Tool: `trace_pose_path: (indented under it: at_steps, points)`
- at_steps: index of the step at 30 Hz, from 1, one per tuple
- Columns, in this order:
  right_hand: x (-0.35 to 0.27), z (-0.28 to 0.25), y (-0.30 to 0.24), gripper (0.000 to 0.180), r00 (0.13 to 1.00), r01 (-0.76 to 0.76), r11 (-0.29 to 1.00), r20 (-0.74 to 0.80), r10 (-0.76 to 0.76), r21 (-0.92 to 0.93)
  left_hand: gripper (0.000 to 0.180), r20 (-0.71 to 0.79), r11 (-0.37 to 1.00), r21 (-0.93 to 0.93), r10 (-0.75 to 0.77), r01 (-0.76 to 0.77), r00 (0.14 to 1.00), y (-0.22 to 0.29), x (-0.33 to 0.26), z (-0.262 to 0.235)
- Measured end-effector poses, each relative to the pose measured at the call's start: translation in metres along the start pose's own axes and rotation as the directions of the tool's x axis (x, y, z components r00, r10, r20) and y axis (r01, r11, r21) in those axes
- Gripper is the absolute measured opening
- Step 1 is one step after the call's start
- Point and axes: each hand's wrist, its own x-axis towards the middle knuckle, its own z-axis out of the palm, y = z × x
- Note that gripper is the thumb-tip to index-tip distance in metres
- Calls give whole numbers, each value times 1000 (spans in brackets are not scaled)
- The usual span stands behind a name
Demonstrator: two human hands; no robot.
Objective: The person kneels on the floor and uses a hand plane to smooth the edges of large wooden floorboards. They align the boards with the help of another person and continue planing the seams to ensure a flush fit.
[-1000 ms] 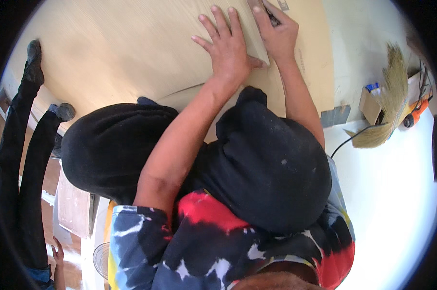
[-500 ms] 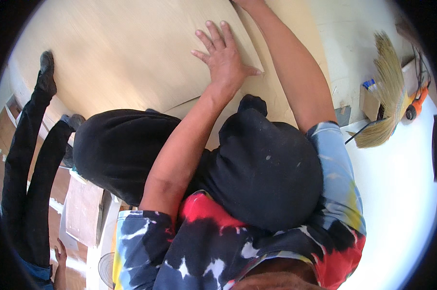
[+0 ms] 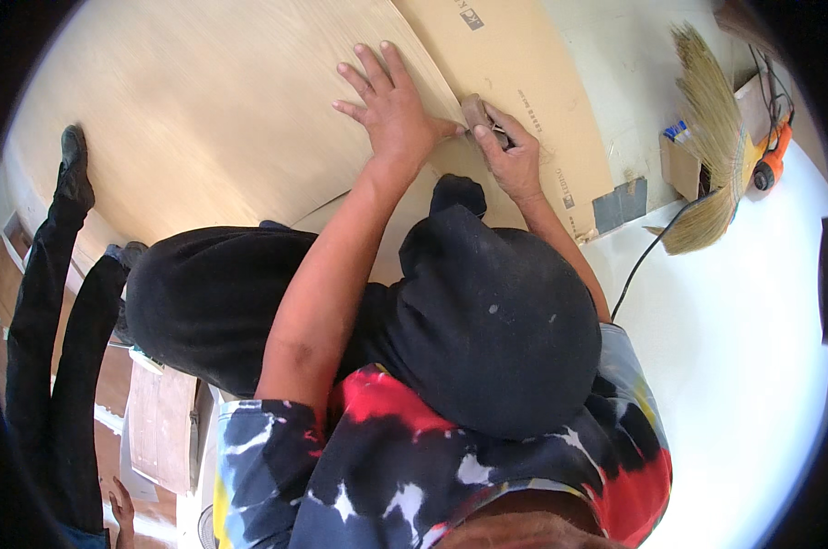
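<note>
A large sheet of pale wood-grain board (image 3: pixel 204 110) lies in front of me, its right edge running up and away. My left hand (image 3: pixel 393 119) rests flat on it by the near right corner, fingers spread and thumb reaching to the edge. My right hand (image 3: pixel 516 165) grips a small brown block (image 3: pixel 475 112) with a dark part under the fingers, resembling a sanding block. That block is at the board's right edge, close to my left thumb. Whether it presses on the edge is hard to tell.
Printed brown cardboard (image 3: pixel 560 119) lies under the board's right side, with a grey patch (image 3: pixel 620 206) at its corner. Farther right are a straw broom (image 3: pixel 716 101), an orange power tool (image 3: pixel 773 160) and a black cord (image 3: pixel 643 265). Another person's dark-trousered legs (image 3: pixel 34 302) are at left.
My right hand has come back from the far end of the board's edge to near my left hand, and the brown block now shows in it. My left hand stays spread on the board.
</note>
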Motion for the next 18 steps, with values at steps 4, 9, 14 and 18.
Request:
trace_pose_path:
  at_steps: [4,9,14,18]
  points:
    - [8,0,-3,42,999,0,1000,34,1,-14,146,-30,999,-27,23,-24,999,-5,6,6]
    - [12,3,-8,42,999,-43,998,16,44,-49,144,-78,997,-53,59,-63,995,-7,6,7]
    - [48,29,-24,48,996,93,991,8,-93,-98,144,-69,998,-36,39,-41,997,-8,2,6]
    - [84,26,-45,53,990,-74,991,109,86,-111,143,-4,999,-44,31,-31,1000,-2,3,3]
